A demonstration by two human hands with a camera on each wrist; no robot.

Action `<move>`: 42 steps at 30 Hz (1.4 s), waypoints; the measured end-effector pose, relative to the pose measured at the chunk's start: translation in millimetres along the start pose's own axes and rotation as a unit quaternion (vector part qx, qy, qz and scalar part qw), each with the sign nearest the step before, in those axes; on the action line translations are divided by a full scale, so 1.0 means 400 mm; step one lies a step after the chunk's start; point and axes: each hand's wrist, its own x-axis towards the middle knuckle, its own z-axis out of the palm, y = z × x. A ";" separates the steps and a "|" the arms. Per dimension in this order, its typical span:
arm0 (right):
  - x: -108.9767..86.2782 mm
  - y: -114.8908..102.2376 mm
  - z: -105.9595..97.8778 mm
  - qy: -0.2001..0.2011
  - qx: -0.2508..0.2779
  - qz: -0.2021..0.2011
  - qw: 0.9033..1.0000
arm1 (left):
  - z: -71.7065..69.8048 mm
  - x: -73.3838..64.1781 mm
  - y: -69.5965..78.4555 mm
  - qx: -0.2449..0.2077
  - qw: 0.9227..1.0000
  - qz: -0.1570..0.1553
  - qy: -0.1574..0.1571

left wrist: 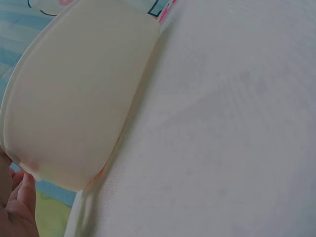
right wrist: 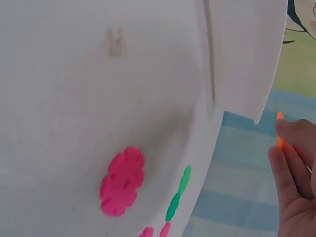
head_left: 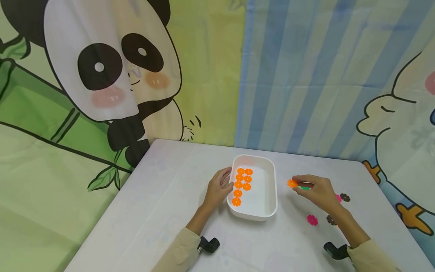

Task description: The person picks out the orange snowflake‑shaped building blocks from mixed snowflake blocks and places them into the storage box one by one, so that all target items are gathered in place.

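A white rectangular tray (head_left: 253, 215) stands on the table with several orange flower-shaped pieces (head_left: 238, 184) lying along its left side. My left hand (head_left: 217, 188) holds the tray's left edge, thumb at the rim and fingers along the outer wall. In the left wrist view, the left hand (left wrist: 20, 205) shows at the tray's (left wrist: 79, 94) lower end. To the right of the tray, my right hand (head_left: 316, 189) pinches one orange flower-shaped piece (head_left: 292, 183) between thumb and fingers, raised off the table. The right wrist view shows that orange piece (right wrist: 280, 130) edge-on.
Green pieces (head_left: 304, 187) lie partly hidden behind the right hand. A pink piece (head_left: 312, 220) and brown pieces (head_left: 344, 197) are scattered on the right of the white table (head_left: 163, 211). A printed curtain (head_left: 210, 71) hangs behind the table.
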 end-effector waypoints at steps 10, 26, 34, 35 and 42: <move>0.062 -0.077 0.091 -0.034 0.054 -0.004 0.998 | 0.006 0.001 -0.012 -0.005 1.000 0.011 0.011; 0.125 -0.156 0.232 -0.083 0.082 -0.016 0.993 | -0.003 0.001 0.000 -0.012 1.000 0.005 -0.001; 0.132 -0.170 0.275 -0.116 0.089 -0.031 0.989 | 0.008 0.007 -0.067 -0.017 1.000 -0.001 0.016; 0.132 -0.170 0.278 -0.123 0.088 -0.034 0.988 | 0.008 0.006 -0.057 -0.020 1.000 0.003 0.014; 0.135 -0.181 0.290 -0.161 0.061 -0.034 0.985 | -0.002 0.000 0.004 -0.011 1.000 0.001 0.003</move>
